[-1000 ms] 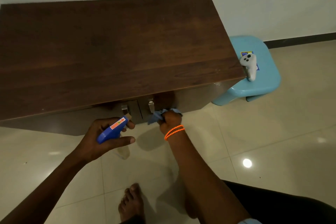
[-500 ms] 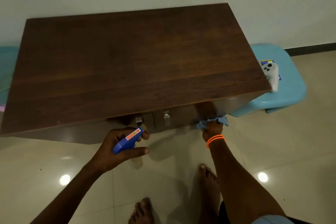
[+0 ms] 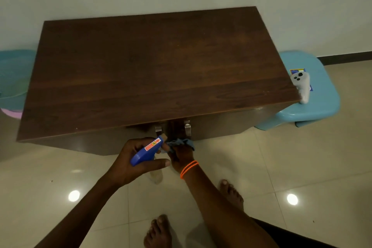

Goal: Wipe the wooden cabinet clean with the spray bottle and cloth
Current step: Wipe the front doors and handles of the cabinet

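Observation:
A dark wooden cabinet (image 3: 153,70) fills the middle of the view against the wall. Two metal handles (image 3: 186,129) show on its front, below the top's edge. My left hand (image 3: 130,161) grips a spray bottle with a blue trigger head (image 3: 146,152); its clear body hangs below the hand. My right hand (image 3: 182,157), with an orange band on the wrist, holds a bunched blue cloth (image 3: 180,143) against the cabinet front, just under the handles. The two hands are almost touching.
A light blue plastic stool (image 3: 314,104) stands at the cabinet's right end with a white controller (image 3: 302,85) on it. A teal tub (image 3: 14,78) sits left of the cabinet. My bare feet (image 3: 159,231) rest on glossy floor tiles.
My right hand has swept the cloth from the right part of the cabinet front back to the middle under the handles. The view has pulled back, showing the whole top.

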